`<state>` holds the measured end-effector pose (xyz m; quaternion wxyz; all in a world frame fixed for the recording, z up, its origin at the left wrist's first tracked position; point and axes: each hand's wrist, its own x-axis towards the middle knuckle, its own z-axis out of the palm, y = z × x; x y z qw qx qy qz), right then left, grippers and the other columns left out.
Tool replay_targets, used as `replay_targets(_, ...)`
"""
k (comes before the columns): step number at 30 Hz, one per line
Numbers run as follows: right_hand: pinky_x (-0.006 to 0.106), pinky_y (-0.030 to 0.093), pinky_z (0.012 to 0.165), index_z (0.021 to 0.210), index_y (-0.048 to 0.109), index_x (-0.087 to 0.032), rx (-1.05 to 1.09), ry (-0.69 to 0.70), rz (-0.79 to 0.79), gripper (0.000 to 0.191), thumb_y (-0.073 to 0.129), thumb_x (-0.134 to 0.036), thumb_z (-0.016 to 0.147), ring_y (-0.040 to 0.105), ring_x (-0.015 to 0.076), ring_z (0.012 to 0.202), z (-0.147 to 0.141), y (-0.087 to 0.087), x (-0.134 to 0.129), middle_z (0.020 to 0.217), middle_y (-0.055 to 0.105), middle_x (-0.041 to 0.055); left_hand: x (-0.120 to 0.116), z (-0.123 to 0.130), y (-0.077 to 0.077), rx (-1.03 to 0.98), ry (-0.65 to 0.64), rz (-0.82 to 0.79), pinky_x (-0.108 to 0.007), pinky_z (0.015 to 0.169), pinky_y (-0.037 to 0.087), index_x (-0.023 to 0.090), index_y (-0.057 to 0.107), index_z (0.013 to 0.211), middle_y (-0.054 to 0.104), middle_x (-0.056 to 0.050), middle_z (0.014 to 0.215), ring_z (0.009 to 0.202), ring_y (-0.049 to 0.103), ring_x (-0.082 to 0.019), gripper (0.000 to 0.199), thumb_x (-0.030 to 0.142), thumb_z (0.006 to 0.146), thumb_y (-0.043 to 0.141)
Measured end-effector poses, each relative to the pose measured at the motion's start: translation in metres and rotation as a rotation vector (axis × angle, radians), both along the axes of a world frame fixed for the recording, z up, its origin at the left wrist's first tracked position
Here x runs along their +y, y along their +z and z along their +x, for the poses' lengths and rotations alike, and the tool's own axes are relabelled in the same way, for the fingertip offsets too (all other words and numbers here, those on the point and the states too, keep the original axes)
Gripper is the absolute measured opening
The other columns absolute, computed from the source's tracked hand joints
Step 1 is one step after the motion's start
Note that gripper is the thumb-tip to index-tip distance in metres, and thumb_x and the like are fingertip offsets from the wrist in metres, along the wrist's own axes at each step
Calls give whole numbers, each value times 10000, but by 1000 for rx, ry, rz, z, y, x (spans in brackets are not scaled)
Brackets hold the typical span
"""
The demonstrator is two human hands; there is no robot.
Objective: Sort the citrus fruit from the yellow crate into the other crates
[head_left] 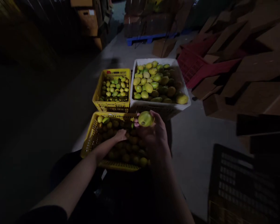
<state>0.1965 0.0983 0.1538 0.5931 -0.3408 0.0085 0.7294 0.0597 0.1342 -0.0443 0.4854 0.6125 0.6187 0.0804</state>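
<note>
My right hand (155,132) is raised over the right side of the near yellow crate (90,137), its fingers wrapped round a yellow-green lemon (146,119). Down among the shaded lemons (133,147) in that same crate is my left hand (120,135). Its fingertips are too dark and hidden to show what they grip, if anything. Just beyond stands a white crate (160,106) heaped with larger yellow and green lemons (148,87). To its left, a second yellow crate (99,102) contains smaller lemons (118,86).
Cardboard boxes (259,71) and a red crate (193,65) pile up on the right. A black crate (233,174) lies at the lower right. At the back are a blue pallet (150,38) with a load and stacked cartons (87,23). The light is dim.
</note>
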Motion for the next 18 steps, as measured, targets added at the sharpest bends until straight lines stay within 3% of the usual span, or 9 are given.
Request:
replay_targets(2,236,471,489,739,541,-208,2,14,26,105,589,-296,707,578,128,564,2,-1,2,662,642,9,22,-10,30,-61,61,70,-274,795,473,142,660,856,689,-105,916,970,606,-256,256,272,657,753)
replay_targets(5,231,484,497,736,535,-218,10,19,67,118,599,-312,704,585,127,574,1,-1,3,668,651,6,45,-30,89,-224,174,162,-248,751,483,140,657,900,696,-103,928,886,624,-203,256,362,797,582)
replay_targets(8,241,532,578,733,547,-226,11,-44,97,91,603,-285,694,625,137,654,-5,-3,3,680,664,1,38,-54,148,-768,359,43,-241,648,491,124,659,947,697,-120,871,711,612,-157,408,408,862,378)
replay_targets(10,269,559,658,733,562,-229,13,-58,131,74,599,-275,686,654,157,741,-10,-4,1,722,687,11,18,-68,176,-1133,453,-64,-248,571,475,112,654,991,688,-120,818,602,563,-140,415,386,821,393)
replay_targets(13,313,571,765,753,594,-228,5,-31,202,93,603,-250,663,661,170,809,-18,-4,-5,770,708,13,-13,-79,192,-1345,518,-123,-235,502,437,120,637,1010,666,-100,789,540,510,-121,380,349,783,435)
replay_targets(18,301,577,785,801,640,-221,-90,33,211,98,592,-204,716,662,156,811,-25,-6,-9,809,718,7,-30,-77,186,-1349,568,-155,-195,463,391,125,614,856,648,-76,780,479,441,-69,249,350,834,508)
